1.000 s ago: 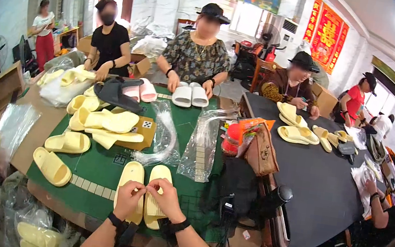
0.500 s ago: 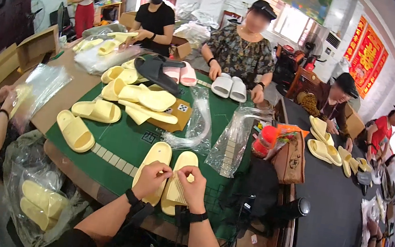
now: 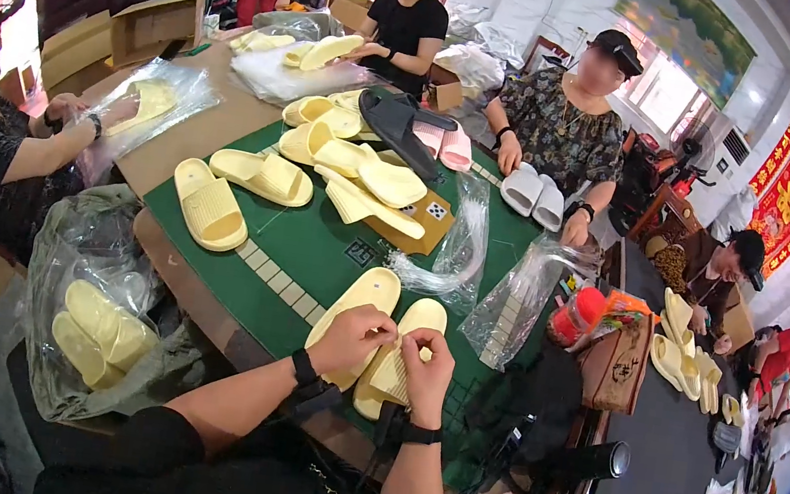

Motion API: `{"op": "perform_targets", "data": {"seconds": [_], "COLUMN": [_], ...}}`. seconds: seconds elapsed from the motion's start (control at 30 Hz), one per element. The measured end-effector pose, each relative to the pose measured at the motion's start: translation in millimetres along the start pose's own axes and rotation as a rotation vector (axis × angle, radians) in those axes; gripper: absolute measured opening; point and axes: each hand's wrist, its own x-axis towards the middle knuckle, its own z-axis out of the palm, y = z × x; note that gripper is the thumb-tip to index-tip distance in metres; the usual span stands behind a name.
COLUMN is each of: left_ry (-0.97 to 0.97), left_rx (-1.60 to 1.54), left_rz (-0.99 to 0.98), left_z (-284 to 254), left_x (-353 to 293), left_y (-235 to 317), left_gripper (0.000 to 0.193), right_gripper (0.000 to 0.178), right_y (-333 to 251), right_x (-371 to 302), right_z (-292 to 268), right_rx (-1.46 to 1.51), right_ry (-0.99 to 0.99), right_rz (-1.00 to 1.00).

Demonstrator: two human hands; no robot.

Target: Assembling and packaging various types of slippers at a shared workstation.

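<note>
A pair of pale yellow slippers lies side by side on the green mat, the left slipper point(image 3: 370, 296) and the right slipper point(image 3: 425, 318) both with toes toward me. Over them, my left hand point(image 3: 352, 340) and my right hand point(image 3: 425, 368) are pinched, thumb to fingers, with the fingertips close together. Whatever is between the fingertips is too small to make out. Beyond my hands rests a bundle of thin clear plastic strands point(image 3: 462, 257) in a clear bag.
More yellow slippers point(image 3: 211, 206), a black slipper point(image 3: 399, 131) and pink slippers point(image 3: 455, 146) lie farther back. A red-lidded jar point(image 3: 577, 316) and a black bottle point(image 3: 599, 459) stand right. Bagged slippers point(image 3: 105, 336) sit at lower left. Co-workers sit and stand around the tables.
My view has swung left, so the scene sits farther right. Both hands stay pinched together above the slippers. At the left, a co-worker's hands handle a slipper in a clear bag.
</note>
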Motion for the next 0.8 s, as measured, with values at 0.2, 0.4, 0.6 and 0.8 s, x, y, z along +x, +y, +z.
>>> {"op": "perform_targets", "data": {"seconds": [0.2, 0.4, 0.6, 0.8], "left_ry": [-0.001, -0.002, 0.013, 0.007], "left_rx": [0.008, 0.035, 0.035, 0.057], "left_rz": [0.016, 0.054, 0.076, 0.079], "left_z": [-0.7, 2.0, 0.2, 0.8], "left_x": [-0.2, 2.4, 1.2, 0.3], "left_y": [-0.4, -2.6, -2.7, -2.7], "left_gripper": [0.008, 0.009, 0.008, 0.009], "right_gripper": [0.008, 0.005, 0.005, 0.005], "right_y": [0.1, -1.4, -6.4, -7.0], "right_x": [0.6, 0.5, 0.0, -0.9], "right_z": [1.2, -5.7, -3.7, -4.0], "right_rx": [0.034, 0.052, 0.047, 0.052], "right_ry": [-0.003, 0.048, 0.012, -0.003], "right_rz": [0.012, 0.017, 0.029, 0.030]}}
